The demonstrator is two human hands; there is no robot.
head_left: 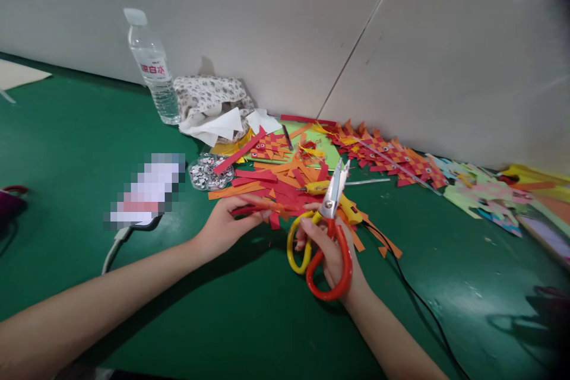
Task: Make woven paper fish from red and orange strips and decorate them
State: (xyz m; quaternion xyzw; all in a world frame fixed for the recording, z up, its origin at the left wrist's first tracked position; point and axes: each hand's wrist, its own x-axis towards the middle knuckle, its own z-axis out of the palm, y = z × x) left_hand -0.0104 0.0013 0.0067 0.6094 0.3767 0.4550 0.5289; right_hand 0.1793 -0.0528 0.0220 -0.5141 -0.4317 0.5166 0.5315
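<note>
Both hands show in the head view, over the near side of the green table (249, 320), each curled around something. The left hand (231, 222) has its thumb and index finger nearly together, pinching a slim red and orange paper piece (279, 208). This piece lies with its long axis roughly crosswise, running from the left fingers toward the right hand (329, 249); its far end is hard to tell from the paper around it.

The right hand is closed about the scissors (328, 205); whether any finger passes through a handle loop, I cannot tell. Their blades point away from the person and slightly right, tips a little parted, while the yellow and red loops face back toward the body. So the scissors' long axis stands across that of the paper, to the right of the left fingers, with the yellow loop nearest them.

Beyond both hands, loose paper strips (289, 193) lie heaped, about equally near to either. Just beyond the right hand is a yellow corded tool (351, 209).
</note>
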